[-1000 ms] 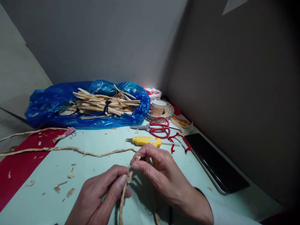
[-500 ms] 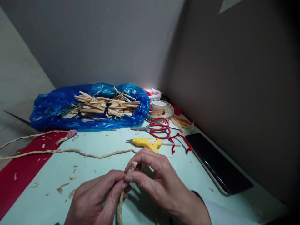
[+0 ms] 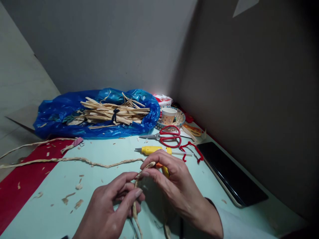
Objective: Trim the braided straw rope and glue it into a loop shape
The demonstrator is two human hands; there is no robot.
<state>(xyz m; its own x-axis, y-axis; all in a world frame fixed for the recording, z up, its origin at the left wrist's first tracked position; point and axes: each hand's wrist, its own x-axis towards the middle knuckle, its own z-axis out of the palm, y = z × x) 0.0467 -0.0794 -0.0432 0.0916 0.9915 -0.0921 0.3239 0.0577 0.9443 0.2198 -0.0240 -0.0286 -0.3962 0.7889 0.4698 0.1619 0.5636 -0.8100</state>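
Between my hands is a braided cord (image 3: 135,210) of pale plant fibre. My left hand (image 3: 113,204) pinches it with thumb and fingers, and a length hangs down below the grip. My right hand (image 3: 171,184) pinches the cord's upper end, which bends over and pokes out past the fingertips. Just behind the right hand lies a yellow glue gun (image 3: 151,150), its handle partly covered by the fingers. Another stretch of braid (image 3: 99,164) runs left across the table from behind my right hand.
Red-handled scissors (image 3: 170,136) lie beyond the glue gun. A blue plastic bag (image 3: 59,113) carries a bundle of dry strips (image 3: 124,114). A cup (image 3: 168,114) sits in a basket (image 3: 180,119). To the right are a red fuzzy wire (image 3: 198,151) and a black phone (image 3: 231,172).
Both hands have shifted slightly apart, the right one up and to the right. The cord's end now bends toward the right, and the left hand grips lower on it.
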